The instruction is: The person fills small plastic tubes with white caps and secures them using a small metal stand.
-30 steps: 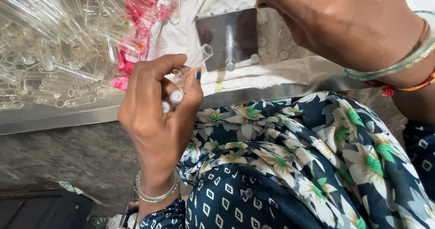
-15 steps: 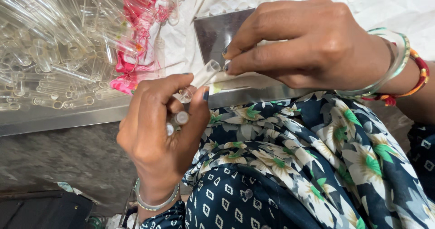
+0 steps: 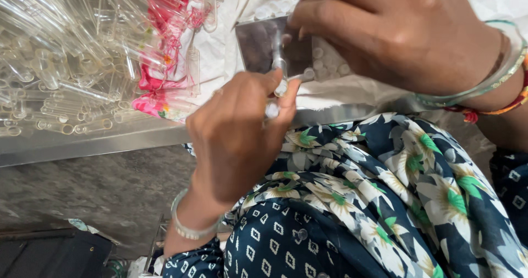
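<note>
Left hand (image 3: 234,140) grip pinching clear tube (image 3: 279,72), right hand (image 3: 385,30) touching above

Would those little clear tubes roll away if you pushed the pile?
Probably: the tubes look round and smooth, lying loosely heaped, so they would likely roll and slide. They seem thin and clear, perhaps light and breakable. The left hand pinches some easily.

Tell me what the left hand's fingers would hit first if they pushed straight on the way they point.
The left hand points up and right, holding small clear tubes. Its fingers would probably first meet the right hand, just above the dark metal plate, though depth is unclear.
</note>
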